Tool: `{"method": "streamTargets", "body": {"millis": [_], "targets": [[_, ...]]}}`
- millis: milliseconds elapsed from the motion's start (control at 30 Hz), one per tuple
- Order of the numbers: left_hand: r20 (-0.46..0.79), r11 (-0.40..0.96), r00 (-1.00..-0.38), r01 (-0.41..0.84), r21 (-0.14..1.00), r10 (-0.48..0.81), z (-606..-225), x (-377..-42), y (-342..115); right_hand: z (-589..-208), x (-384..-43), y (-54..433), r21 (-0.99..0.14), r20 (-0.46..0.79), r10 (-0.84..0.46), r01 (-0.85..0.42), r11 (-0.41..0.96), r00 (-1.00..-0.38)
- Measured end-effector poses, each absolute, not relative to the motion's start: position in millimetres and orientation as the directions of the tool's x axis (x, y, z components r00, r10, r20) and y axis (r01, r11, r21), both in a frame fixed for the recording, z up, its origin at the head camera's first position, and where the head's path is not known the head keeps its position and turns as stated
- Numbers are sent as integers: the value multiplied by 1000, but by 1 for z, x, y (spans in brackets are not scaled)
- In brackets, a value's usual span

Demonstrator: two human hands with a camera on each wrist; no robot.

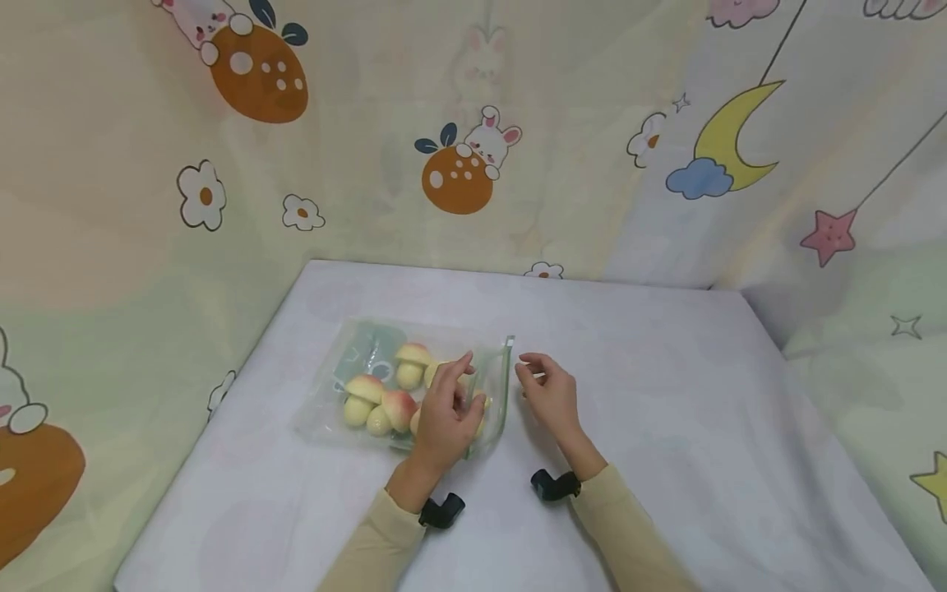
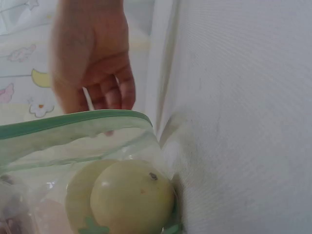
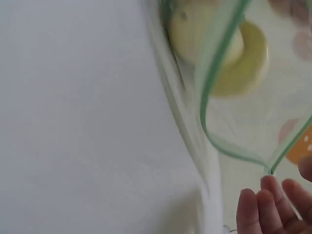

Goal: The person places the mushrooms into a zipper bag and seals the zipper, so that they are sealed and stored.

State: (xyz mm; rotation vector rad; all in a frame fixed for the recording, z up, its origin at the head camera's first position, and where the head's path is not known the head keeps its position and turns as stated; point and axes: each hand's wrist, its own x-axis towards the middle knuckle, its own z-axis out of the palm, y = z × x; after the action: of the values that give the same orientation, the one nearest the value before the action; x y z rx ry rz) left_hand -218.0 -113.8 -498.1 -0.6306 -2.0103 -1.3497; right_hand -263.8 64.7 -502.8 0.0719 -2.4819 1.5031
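A clear zip bag (image 1: 318, 411) with a green edge strip (image 1: 506, 382) lies on the white-covered table. Several mushroom-shaped pieces (image 1: 365, 388) with yellow stems and pinkish-yellow caps are inside it. Over the bag's right part is my left hand (image 1: 446, 415), fingers loosely bent; whether it touches the plastic cannot be told. My right hand (image 1: 553, 399) stands just right of the bag's edge, its fingers relaxed and holding nothing. In the right wrist view, the right fingers (image 3: 268, 209) are near a corner of the bag's open mouth. One round yellow piece (image 2: 134, 197) shows through the plastic in the left wrist view.
The white tabletop (image 1: 651, 370) extends around the bag, with its back edge against a patterned cloth (image 1: 355, 148) of rabbits, flowers and a moon. Both wrists carry small black cameras (image 1: 442, 511). A pale green printed patch (image 1: 367, 349) shows at the bag's left.
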Motion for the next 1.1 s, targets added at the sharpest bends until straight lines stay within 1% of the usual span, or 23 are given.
{"method": "streamTargets", "body": {"millis": [100, 200, 300, 400, 500, 567, 633, 667, 733, 800, 900, 967, 1100], "targets": [[669, 403, -738, 642, 653, 91, -499, -216, -113, -499, -286, 68, -902, 48, 105, 2, 432, -993], [635, 480, -762, 607, 633, 126, -497, -211, -111, -497, -302, 68, -897, -119, 55, 131, 422, -991], [623, 554, -773, 575, 602, 125, -497, -207, -108, -500, -312, 67, -880, -206, 25, 196, 432, -978], [600, 612, -791, 534, 584, 118, -493, -206, -106, -501, -316, 65, -875, -248, 26, 236, 424, -968], [545, 645, -829, 485, 590, 125, -478, -215, -109, -500, -318, 62, -886, -238, 21, 226, 406, -971], [488, 676, -861, 447, 587, 146, -463, -230, -113, -497, -320, 59, -898, -207, 11, 194, 395, -978], [401, 722, -898, 397, 566, 179, -447, -249, -117, -493, -319, 56, -909, -167, -13, 149, 389, -986], [355, 751, -913, 375, 543, 199, -440, -259, -118, -491, -318, 55, -914, -146, -26, 125, 386, -989], [261, 817, -930, 355, 454, 259, -430, -279, -116, -487, -315, 53, -912, -107, -59, 75, 402, -993], [180, 861, -929, 367, 353, 322, -426, -295, -112, -484, -313, 51, -902, -55, -84, 14, 432, -995], [110, 882, -916, 401, 247, 386, -424, -312, -106, -481, -310, 50, -877, 9, -102, -57, 477, -995], [92, 890, -911, 411, 198, 401, -424, -319, -104, -480, -309, 50, -866, 31, -111, -82, 493, -993], [93, 899, -908, 417, 135, 408, -424, -323, -106, -481, -303, 47, -859, 23, -116, -79, 506, -993]]}}
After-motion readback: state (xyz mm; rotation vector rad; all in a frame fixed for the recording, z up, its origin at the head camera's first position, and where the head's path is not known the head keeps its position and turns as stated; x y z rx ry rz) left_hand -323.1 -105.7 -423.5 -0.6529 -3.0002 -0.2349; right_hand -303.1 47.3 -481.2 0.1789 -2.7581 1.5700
